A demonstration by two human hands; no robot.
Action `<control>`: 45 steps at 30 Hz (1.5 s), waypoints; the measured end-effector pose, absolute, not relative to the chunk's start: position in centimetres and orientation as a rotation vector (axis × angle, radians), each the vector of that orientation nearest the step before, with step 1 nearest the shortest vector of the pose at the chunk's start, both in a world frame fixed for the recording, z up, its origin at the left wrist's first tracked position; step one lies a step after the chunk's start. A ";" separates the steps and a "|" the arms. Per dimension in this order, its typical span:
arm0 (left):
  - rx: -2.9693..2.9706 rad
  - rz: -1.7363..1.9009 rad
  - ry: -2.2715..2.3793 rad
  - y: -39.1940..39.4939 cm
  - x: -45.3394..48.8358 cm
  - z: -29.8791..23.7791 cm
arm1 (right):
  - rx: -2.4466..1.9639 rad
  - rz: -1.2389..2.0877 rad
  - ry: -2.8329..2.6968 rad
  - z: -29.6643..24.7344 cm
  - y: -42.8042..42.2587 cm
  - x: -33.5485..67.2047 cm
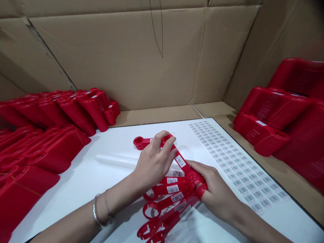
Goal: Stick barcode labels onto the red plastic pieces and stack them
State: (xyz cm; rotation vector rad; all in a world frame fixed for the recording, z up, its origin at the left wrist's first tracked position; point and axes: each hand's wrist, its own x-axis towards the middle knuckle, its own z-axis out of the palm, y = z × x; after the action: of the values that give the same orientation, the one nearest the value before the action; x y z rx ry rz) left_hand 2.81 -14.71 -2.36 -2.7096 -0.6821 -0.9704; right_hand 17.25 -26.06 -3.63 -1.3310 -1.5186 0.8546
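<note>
I see a fan of red pieces (172, 195) lying on the white table (83, 182), close to me. Its lowest pieces are cut off by the bottom edge of my view. My right hand (215, 189) is wrapped tight around the end where the pieces meet, so that end is mostly hidden under the fingers. My left hand (154, 162) pinches the top red piece (177, 153) near its ring end and covers part of it. That piece has a small barcode sticker (180, 161) on it (too small to read).

Just behind the fan lies a clear tube (116, 161), hard to make out, and my left hand blocks one end. To the right of the fan is a sheet of barcode stickers (235, 165). Far to the left of the fan are red piles (50, 135), and far to the right are blurry red stacks (278, 118). A cardboard wall (141, 57) stands behind it all.
</note>
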 end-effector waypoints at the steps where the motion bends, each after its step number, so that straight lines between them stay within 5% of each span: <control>1: -2.734 -0.995 -0.686 -14.6 2.8 -2.3 | -1.337 0.859 -1.520 -3.6 -26.0 17.3; 12: -3.045 -1.351 -0.615 -13.6 2.1 -1.4 | -1.443 0.851 -1.493 -4.2 -26.0 17.7; 24: -3.211 -0.483 -0.478 -14.6 2.0 -0.9 | -1.419 0.859 -1.456 -4.0 -25.9 17.6; 45: -3.316 0.088 -0.697 -15.3 2.4 -0.7 | -1.550 0.978 -1.446 -4.4 -25.9 17.5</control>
State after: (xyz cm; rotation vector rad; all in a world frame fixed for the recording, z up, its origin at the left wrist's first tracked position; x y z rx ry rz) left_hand 2.43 -15.33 -0.68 -3.3157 -0.6970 0.0882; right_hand 17.52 -25.89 -4.44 -1.5498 -1.4465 0.9783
